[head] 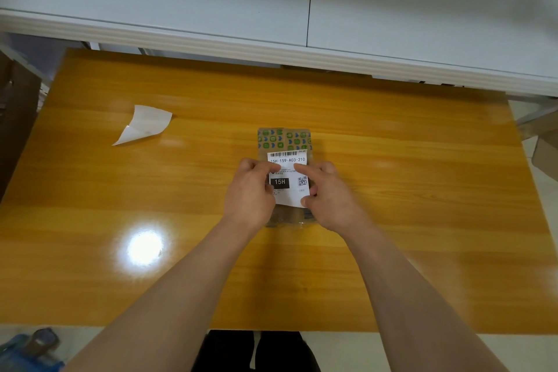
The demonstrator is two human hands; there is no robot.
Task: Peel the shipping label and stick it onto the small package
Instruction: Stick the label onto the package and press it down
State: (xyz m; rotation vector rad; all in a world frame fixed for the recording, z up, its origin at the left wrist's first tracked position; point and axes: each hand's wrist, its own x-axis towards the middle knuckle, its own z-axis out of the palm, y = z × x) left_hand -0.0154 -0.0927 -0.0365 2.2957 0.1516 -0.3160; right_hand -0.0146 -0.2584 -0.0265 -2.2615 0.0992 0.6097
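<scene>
Pressing the shipping label point(288, 180) flat is the step in hand: it lies on top of the small package point(285, 142), a brown parcel with green-printed tape, at the middle of the worktop point(392, 190). The left hand point(252, 190) rests curled on the label's left edge, gripping nothing, and the right hand point(327, 190) presses an extended forefinger onto its upper middle, other fingers loosely bent. Smoothing should probably run from the centre outward, so no bubble or crease crosses the barcode, finishing at the corners. A peeled backing sheet point(145, 127) lies well apart, far left.
</scene>
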